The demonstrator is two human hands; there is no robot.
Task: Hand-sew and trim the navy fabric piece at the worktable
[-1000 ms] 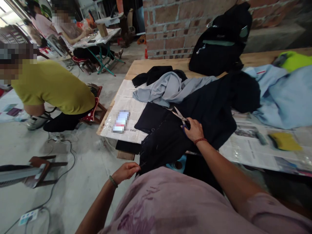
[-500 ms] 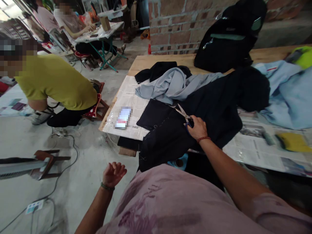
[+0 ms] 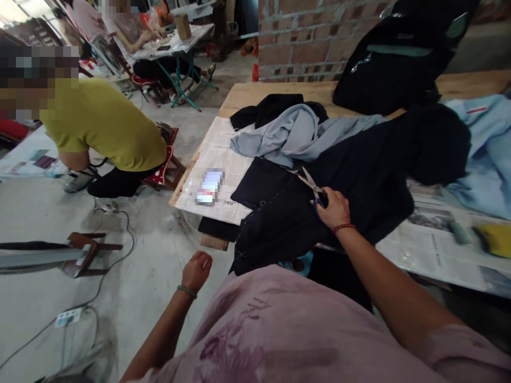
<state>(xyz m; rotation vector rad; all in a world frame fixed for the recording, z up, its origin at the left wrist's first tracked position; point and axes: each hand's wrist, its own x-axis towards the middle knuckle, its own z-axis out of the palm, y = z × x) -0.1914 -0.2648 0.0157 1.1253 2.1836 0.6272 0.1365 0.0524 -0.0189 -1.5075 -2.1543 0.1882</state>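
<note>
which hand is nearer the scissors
Right: the right hand holds the scissors by their handles over the dark cloth. The left hand is away from them, left of the cloth.

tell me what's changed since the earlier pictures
The left hand has come off the near edge of the dark cloth and moved left, now apart from it. The right hand still holds the scissors over the cloth; the phone has stayed put.

The short-sleeved mauve shirt (image 3: pixel 303 319) has a purple floral print (image 3: pixel 229 348) left of its middle. Beyond the shirt, the left hand (image 3: pixel 196 269) wears a green bracelet (image 3: pixel 187 291), the right hand (image 3: pixel 335 208) dark-red beads (image 3: pixel 344 227).
</note>
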